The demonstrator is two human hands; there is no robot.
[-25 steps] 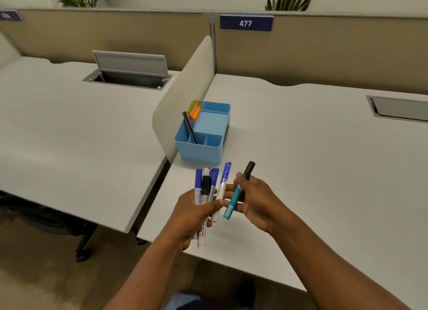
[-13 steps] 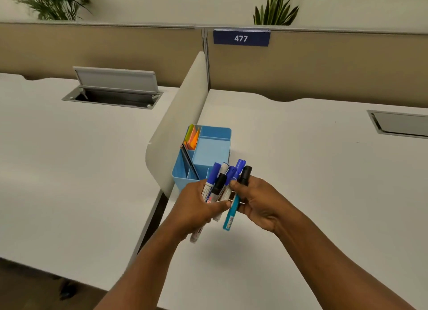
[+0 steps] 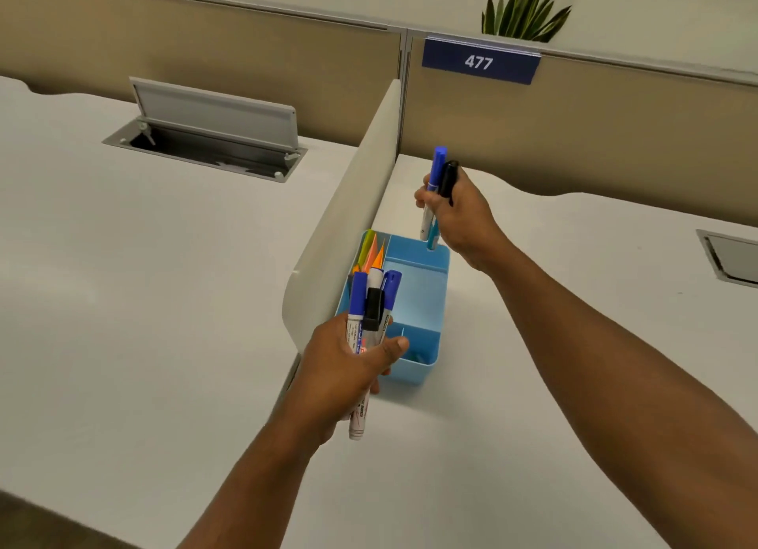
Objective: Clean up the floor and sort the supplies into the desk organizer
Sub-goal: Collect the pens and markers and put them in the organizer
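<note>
A light blue desk organizer (image 3: pixel 426 355) stands on the white desk against the low divider. Coloured sticky notes (image 3: pixel 371 253) stand in its far left compartment. My left hand (image 3: pixel 348 368) grips a bundle of three markers (image 3: pixel 371 302), blue and black capped, upright over the organizer's near left corner. My right hand (image 3: pixel 455 210) holds two markers (image 3: pixel 441 171), one blue capped and one black capped, upright above the organizer's far edge, their lower ends just above the rim.
A cream divider panel (image 3: pixel 348 216) runs between two white desks. An open cable hatch (image 3: pixel 213 138) sits in the left desk, another hatch (image 3: pixel 730 257) at the right edge. A tan partition with a blue "477" sign (image 3: pixel 480 62) stands behind.
My right hand took a blue marker from the bundle and lifted it with the black-capped one to the organizer's far side. My left hand stayed over the organizer's near end.
</note>
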